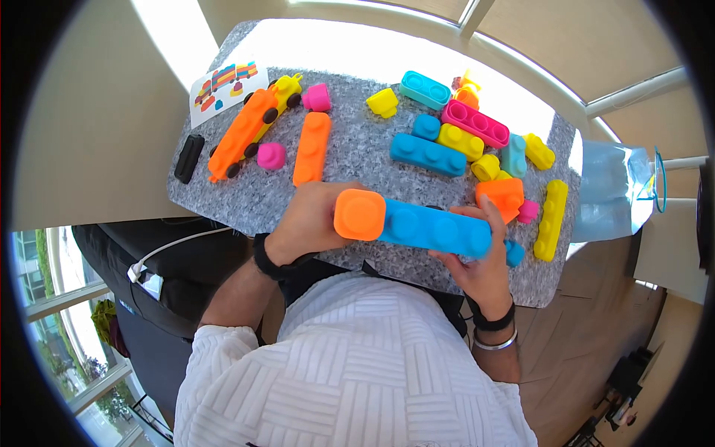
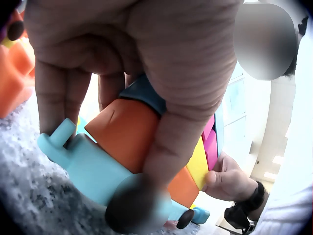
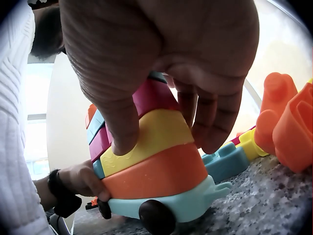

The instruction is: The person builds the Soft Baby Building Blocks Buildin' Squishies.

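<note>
Head view. The person's forearms reach forward from white sleeves, palms turned toward each other. The left hand [image 1: 313, 216] and right hand [image 1: 484, 261] grip opposite ends of one block stack [image 1: 436, 227], fingers curled around it. The stack lies over the near edge of the speckled table [image 1: 357, 141], before the torso. Its long axis runs from the person's left to right, the right end slightly nearer the body; one orange cube [image 1: 360, 214] tops the left end, one blue bar [image 1: 439, 229] the rest. At the far left are two wheeled bases, one orange [image 1: 242, 134] and one yellow [image 1: 287, 91], two pink cubes, one upright [image 1: 316, 97] and one lower [image 1: 272, 156], one orange bar [image 1: 311, 149], one black bar [image 1: 189, 159] and one picture card [image 1: 227, 93].

Left wrist view. The left hand arches down, thumb and fingers pinching the stack from both sides. The light-blue base [image 2: 100, 169] shows a peg at its near end; two dark wheels are visible, one blurred. The right hand holds the far end.

Right wrist view. The right hand bridges the stack, thumb against the yellow layer [image 3: 151, 139], fingers on the opposite side. Light-blue, orange, yellow and magenta layers rise in order; two wheels show, and prongs point picture-right.
</note>
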`<state>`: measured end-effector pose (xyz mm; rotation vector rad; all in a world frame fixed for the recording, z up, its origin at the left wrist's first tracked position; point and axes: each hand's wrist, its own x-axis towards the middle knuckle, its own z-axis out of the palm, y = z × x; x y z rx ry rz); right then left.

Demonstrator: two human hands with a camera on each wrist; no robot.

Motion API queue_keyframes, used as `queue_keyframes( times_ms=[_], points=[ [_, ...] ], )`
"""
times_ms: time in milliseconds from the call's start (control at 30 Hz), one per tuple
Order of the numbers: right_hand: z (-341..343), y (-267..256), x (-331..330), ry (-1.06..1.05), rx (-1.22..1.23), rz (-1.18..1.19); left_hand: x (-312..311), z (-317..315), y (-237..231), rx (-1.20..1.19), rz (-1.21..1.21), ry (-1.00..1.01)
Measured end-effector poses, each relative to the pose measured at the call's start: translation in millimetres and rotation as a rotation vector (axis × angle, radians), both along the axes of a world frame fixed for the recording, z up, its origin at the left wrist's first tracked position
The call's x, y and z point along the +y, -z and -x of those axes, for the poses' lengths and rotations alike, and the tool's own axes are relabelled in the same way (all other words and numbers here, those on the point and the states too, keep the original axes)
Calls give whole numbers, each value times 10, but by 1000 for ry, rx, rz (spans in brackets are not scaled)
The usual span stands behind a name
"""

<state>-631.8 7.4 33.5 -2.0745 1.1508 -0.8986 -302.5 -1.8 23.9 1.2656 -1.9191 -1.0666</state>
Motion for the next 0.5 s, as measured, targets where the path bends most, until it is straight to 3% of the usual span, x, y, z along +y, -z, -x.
queue_keyframes(
  times_ms=[167, 267, 300, 367, 467, 500],
  points=[
    [61, 19, -13, 55, 31, 179, -9, -248, -60, -199, 233, -164],
    [172, 62, -41, 35, -65, 205, -177, -467, -400, -125, 285, -285],
    [192, 60, -48, 51, -78, 211, -298, -503, -487, 4, 255, -319],
    [221, 44, -56, 66, -93, 224, -614, -644, -674, -137, 250, -330],
    [241, -6, -29, 76, -80, 218, -1192, -632, -891, -3, 213, -355],
    [237, -34, -13, 67, -60, 195, -1423, -668, -849, -3, 325, -304]
  ],
)
